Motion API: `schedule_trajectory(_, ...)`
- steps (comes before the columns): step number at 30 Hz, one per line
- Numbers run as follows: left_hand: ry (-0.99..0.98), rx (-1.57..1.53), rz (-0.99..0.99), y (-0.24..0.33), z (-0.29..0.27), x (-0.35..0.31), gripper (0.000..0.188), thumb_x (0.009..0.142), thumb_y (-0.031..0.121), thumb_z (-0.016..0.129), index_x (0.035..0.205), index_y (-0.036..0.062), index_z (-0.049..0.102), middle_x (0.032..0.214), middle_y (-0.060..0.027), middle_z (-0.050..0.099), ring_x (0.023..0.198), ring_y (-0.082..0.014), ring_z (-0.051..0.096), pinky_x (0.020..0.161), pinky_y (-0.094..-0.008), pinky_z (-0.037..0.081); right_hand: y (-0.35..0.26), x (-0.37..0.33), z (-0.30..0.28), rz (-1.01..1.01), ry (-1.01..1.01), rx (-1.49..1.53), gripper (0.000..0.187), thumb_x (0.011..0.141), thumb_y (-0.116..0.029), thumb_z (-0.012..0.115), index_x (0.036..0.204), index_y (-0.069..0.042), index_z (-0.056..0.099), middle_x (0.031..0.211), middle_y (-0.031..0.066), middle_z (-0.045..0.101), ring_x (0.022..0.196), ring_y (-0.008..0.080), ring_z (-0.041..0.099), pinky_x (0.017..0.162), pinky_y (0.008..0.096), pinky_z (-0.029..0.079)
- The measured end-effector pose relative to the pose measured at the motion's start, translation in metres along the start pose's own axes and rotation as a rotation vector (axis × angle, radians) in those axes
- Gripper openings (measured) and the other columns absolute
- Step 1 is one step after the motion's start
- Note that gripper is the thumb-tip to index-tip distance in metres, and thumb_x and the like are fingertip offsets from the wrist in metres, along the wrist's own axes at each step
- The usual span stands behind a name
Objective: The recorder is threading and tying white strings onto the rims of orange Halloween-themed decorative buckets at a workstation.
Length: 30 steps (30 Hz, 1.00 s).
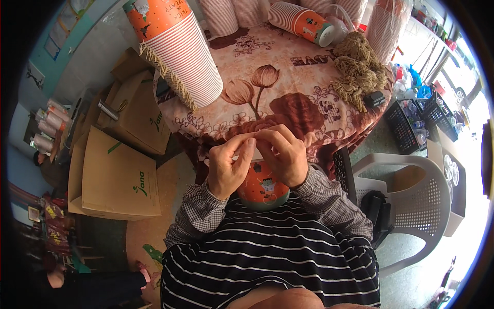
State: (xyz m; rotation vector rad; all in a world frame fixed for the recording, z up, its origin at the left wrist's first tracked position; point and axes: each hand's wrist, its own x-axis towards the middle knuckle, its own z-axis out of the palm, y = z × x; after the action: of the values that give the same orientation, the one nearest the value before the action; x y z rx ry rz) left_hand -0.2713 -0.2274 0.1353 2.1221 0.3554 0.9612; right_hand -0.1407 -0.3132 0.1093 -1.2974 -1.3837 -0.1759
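An orange paper bucket (262,188) with small dark printed figures and a green base rests in my lap, against the striped black clothing. Over its rim, my left hand (226,166) is closed with thumb and forefinger pinched. My right hand (284,157) is closed in a similar pinch, its fingertips meeting those of the left above the bucket. Whatever is between the fingertips is too small or hidden to make out. The hands cover much of the bucket's upper part.
Before me, a flowered cloth covers the table (206,121). On it are a tall bucket stack (190,62) with a tan cord (165,77) along it, a lying stack (298,23), bundled tan cords (357,69) and a small black object (374,99). Cardboard boxes (121,175) stand left, a plastic chair (417,201) right.
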Motion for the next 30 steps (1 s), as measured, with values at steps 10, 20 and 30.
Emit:
schedule_trajectory(10,0.022,-0.061,0.017,-0.003,0.002,-0.002,0.018,0.091,0.003,0.054,0.107,-0.0039,0.062,0.095,-0.0134,0.069,0.084,-0.0156,0.067,0.071,-0.0244,0.053,0.0,-0.004,-0.004,0.199,-0.017,0.24,0.017,0.081,0.004,0.065,0.097,-0.002,0.064,0.095,0.0083,0.067,0.081,0.0147,0.065,0.066,0.0243,0.051)
schedule_trajectory(20,0.103,0.149,0.155,-0.008,0.005,0.004,0.015,0.083,-0.003,0.061,0.098,-0.0006,0.062,0.09,-0.0103,0.064,0.082,-0.0215,0.064,0.072,-0.0296,0.051,0.008,-0.016,-0.001,0.376,-0.011,0.442,0.011,0.087,0.001,0.061,0.098,-0.001,0.062,0.091,0.0036,0.066,0.079,0.0074,0.062,0.068,0.021,0.05)
schedule_trajectory(30,-0.233,-0.148,-0.19,-0.026,-0.006,0.001,0.016,0.09,0.008,0.059,0.103,-0.002,0.058,0.099,-0.0105,0.065,0.093,-0.0182,0.064,0.079,-0.0294,0.049,0.011,-0.02,-0.007,0.376,-0.033,0.445,0.009,0.087,-0.003,0.063,0.096,-0.001,0.063,0.089,0.0042,0.067,0.079,0.0089,0.062,0.067,0.0217,0.049)
